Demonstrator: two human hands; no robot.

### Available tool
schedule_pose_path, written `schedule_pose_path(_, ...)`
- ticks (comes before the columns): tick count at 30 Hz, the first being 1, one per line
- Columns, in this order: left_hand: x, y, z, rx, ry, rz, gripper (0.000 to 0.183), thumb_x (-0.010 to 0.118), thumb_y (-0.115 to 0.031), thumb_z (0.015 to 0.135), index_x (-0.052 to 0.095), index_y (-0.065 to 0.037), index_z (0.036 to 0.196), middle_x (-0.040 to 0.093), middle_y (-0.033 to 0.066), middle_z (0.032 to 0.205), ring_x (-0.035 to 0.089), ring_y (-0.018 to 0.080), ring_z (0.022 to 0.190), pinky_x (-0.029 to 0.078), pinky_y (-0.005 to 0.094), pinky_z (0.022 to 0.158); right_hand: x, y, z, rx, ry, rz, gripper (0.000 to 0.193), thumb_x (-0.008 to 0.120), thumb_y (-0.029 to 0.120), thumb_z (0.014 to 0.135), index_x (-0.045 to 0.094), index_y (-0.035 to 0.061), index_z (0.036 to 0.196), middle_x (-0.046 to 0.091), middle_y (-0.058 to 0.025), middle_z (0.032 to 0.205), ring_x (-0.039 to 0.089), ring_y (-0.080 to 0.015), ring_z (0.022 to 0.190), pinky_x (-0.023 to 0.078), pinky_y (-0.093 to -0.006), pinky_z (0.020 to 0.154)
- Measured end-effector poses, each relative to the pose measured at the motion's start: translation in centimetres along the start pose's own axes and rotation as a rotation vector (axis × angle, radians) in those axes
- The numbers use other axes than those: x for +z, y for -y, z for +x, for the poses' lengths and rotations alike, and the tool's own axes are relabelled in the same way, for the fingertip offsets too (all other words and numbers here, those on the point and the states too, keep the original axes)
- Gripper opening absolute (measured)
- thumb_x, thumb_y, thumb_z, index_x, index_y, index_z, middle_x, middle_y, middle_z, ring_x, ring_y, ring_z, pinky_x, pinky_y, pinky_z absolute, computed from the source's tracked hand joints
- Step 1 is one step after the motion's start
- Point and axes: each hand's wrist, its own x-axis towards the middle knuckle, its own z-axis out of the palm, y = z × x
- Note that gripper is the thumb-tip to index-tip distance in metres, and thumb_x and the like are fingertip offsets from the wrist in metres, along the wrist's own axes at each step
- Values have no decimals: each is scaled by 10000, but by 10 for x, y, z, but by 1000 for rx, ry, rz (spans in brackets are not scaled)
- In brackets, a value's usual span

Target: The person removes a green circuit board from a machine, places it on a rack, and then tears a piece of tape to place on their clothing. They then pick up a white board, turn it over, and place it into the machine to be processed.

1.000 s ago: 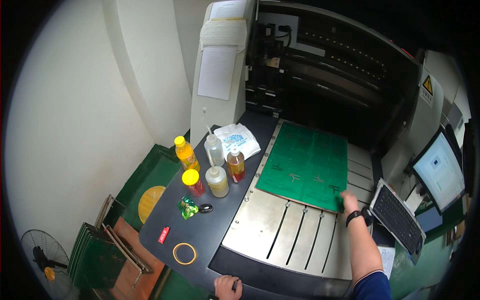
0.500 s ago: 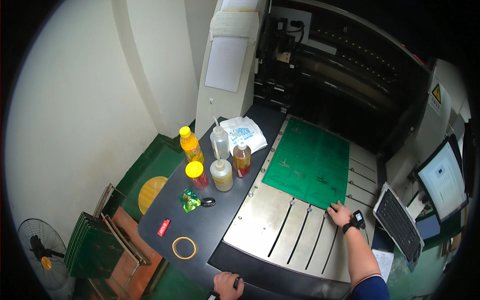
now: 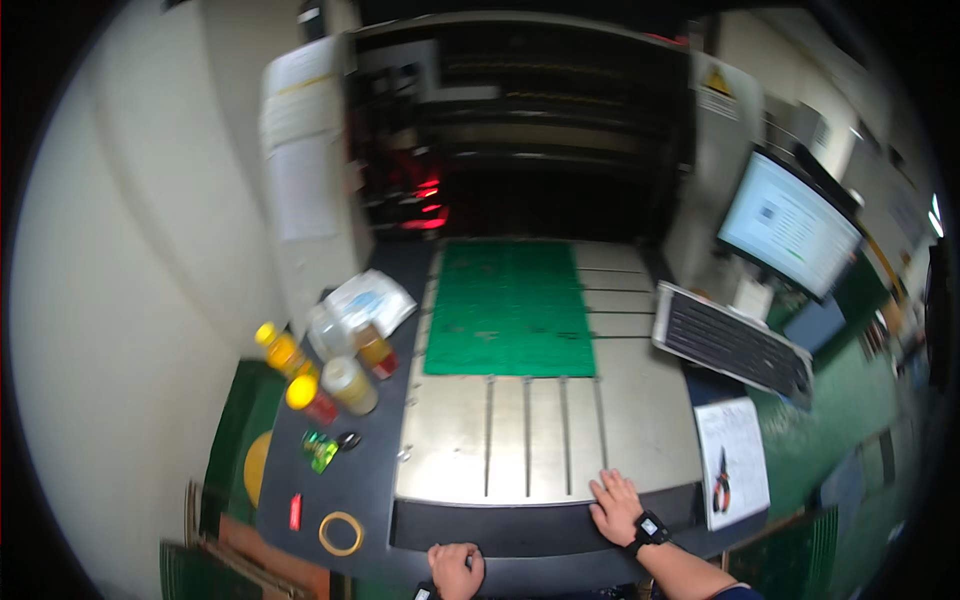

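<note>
My right hand (image 3: 615,505) lies flat, fingers spread, on the metal table (image 3: 450,455); left hand (image 3: 455,568), at seven o'clock, curls on the black edge (image 3: 520,525).

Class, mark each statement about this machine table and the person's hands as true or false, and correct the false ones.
1. The right hand lies flat on the metal table near its front edge. True.
2. A green panel lies on the far part of the table. True.
3. The left hand holds a bottle. False: it rests at the dark front edge, and the bottles stand apart on the left.
4. The keyboard lies to the left of the panel. False: it is on the right.
5. A yellow ring lies on the dark side surface. True.
</note>
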Motion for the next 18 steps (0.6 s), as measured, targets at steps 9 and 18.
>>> schedule_pose_path(9, 48, -61, -17, 48, 407, -466, 159, 524, -156, 812, 613, -30, 854, 619, 187, 823, 571, 360, 822, 459, 405, 738, 0, 3, -72, 169, -4, 356, 357, 528, 188, 797, 560, 45, 1123, 506, -186, 1213, 460, -339, 1145, 372, -379, 967)
schedule_pose_path(18, 44, -122, -53, 527, 723, -260, 171, 552, -202, 802, 629, -52, 833, 630, 131, 848, 575, 306, 817, 387, 428, 880, 29, 18, -287, 569, -109, 509, 315, 518, 229, 800, 585, 89, 1075, 581, -143, 1088, 542, -304, 1022, 445, -378, 874)
